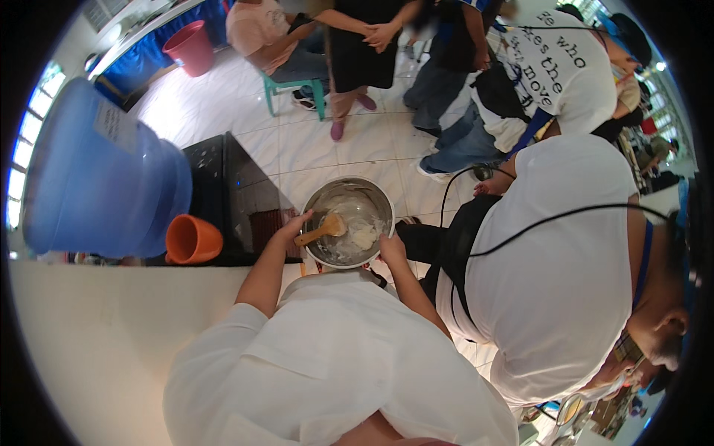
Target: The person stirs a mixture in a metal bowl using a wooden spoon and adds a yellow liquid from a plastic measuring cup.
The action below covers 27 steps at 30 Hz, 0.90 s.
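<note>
A round metal mixing bowl [348,187] is held in front of my body, over the tiled floor. My left hand [293,227] grips its left rim, close to the handle of a wooden spoon [321,229] that leans inside. On the opposite side my right hand [392,248] holds the rim. A lump of pale dough or batter [365,237] lies at the bottom right of the bowl, and whitish smears coat the inner wall.
At left a large blue water container [95,173] and an orange plastic mug [195,240] stand on a black surface [240,184]. Close on my right is a person in white [546,267], with a black cable across them. Several people stand or sit ahead, near a red bucket [189,49].
</note>
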Motion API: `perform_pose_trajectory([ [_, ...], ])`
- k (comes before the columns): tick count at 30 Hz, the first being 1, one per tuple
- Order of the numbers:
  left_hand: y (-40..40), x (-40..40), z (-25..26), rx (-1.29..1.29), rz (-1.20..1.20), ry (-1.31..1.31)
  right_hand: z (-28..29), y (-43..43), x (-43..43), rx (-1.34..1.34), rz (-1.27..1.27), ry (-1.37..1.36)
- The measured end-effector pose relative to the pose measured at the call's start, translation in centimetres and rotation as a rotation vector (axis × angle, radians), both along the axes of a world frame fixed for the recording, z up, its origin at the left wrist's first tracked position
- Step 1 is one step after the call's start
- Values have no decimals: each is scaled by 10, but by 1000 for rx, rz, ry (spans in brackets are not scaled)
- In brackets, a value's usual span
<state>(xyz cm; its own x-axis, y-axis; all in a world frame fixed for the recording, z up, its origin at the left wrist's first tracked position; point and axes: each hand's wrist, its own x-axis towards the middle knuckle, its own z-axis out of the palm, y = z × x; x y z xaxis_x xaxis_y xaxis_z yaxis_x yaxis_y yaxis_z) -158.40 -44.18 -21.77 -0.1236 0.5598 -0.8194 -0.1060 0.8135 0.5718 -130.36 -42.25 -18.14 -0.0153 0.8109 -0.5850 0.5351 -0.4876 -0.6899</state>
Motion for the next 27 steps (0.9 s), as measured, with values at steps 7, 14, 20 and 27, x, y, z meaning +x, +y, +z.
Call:
perform_pose_trajectory([
  [7,68,-1,7,29,-98,-181,-26,41,8,173,-84,35],
  [14,100,-1,42,98,-2,-215,28,104,-7,-5,-112,63],
  [20,126,-5,89,92,108,-113,41,191,-27,-100,164,270],
  [27,115,-11,65,154,375,207,54,305,-72,-308,675,224],
])
